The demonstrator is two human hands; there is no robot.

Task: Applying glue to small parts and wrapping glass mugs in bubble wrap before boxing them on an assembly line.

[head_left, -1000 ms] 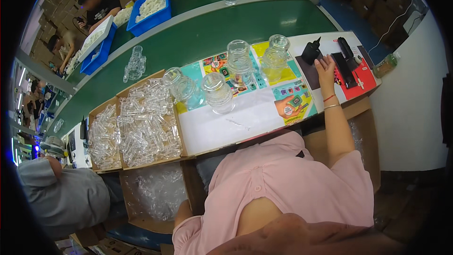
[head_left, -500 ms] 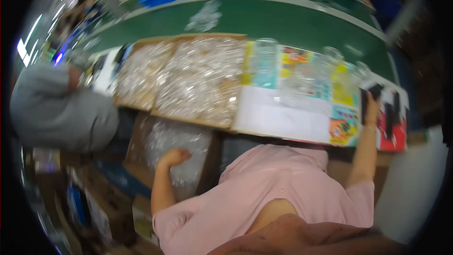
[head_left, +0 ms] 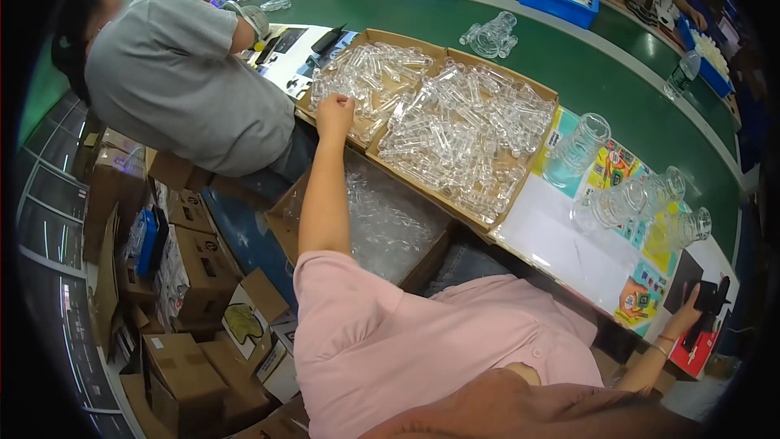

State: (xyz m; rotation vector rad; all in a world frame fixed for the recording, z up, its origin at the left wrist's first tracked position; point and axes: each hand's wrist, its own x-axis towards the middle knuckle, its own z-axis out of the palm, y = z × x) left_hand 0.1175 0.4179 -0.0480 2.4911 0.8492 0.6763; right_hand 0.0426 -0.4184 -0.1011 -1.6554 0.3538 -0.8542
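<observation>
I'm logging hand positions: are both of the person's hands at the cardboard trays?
No, only the left hand is at a cardboard tray of clear pieces; the right hand is by a black bottle.

Left arm (head_left: 327, 203): extended forward, elbow nearly straight. Left hand (head_left: 335, 117): over the desk's (head_left: 552, 232) near edge, fingers curled. Right forearm (head_left: 647, 367): angled outward. Right hand (head_left: 687, 312): at the near right corner, fingers gripping.

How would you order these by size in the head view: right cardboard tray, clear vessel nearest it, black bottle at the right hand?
1. Right cardboard tray
2. Clear vessel
3. Black bottle, partly hidden
</observation>
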